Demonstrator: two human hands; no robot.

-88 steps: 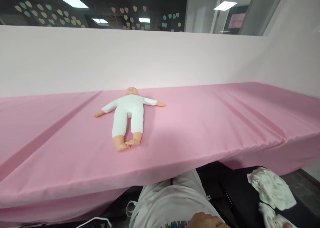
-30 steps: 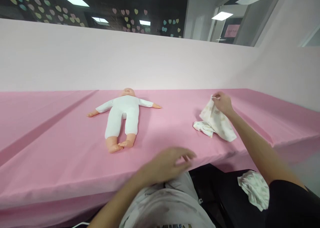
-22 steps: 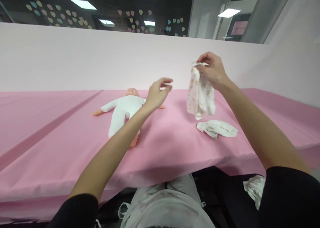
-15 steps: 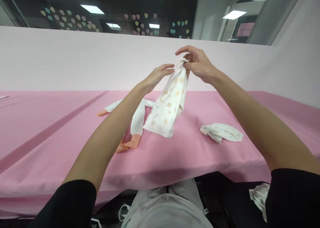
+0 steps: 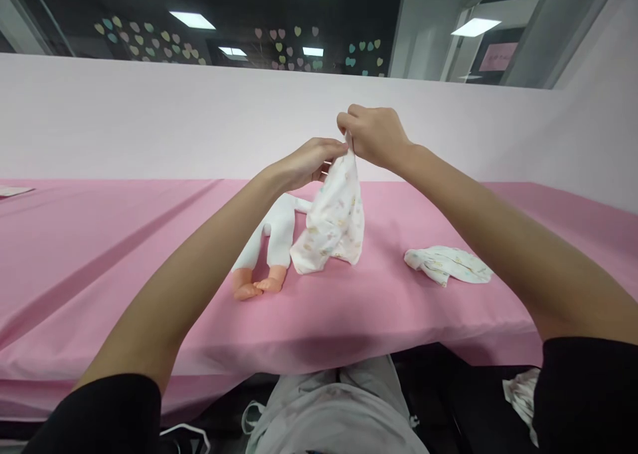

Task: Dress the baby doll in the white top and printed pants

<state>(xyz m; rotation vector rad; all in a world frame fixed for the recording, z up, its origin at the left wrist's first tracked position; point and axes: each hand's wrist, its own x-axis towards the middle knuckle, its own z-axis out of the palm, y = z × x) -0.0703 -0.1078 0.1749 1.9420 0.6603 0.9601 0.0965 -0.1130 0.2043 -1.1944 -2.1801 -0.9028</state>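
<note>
A white baby garment [image 5: 331, 218] with a small coloured print hangs in folds in front of me, its lower edge just above or touching the table. My right hand [image 5: 376, 135] pinches it at the gathered top. My left hand [image 5: 312, 158] is right beside, its fingertips closed on the cloth just below the right fingers. Behind the garment, to the left, lies a baby doll [image 5: 282, 231] with a white cloth body and bare orange-toned feet; my left forearm and the garment hide parts of it. The garment's exact kind cannot be made out.
The table has a pink cover [image 5: 373, 308]. Another printed garment [image 5: 448, 264] lies crumpled on it at the right. More printed cloth [image 5: 523, 401] is on a black surface at lower right. A white wall [image 5: 174, 121] with a window above stands behind the table.
My right hand has moved left and down and turned over, knuckles up. My left hand has come onto the cloth's top. The garment now hangs more upright and bunched, showing more of the doll's legs.
</note>
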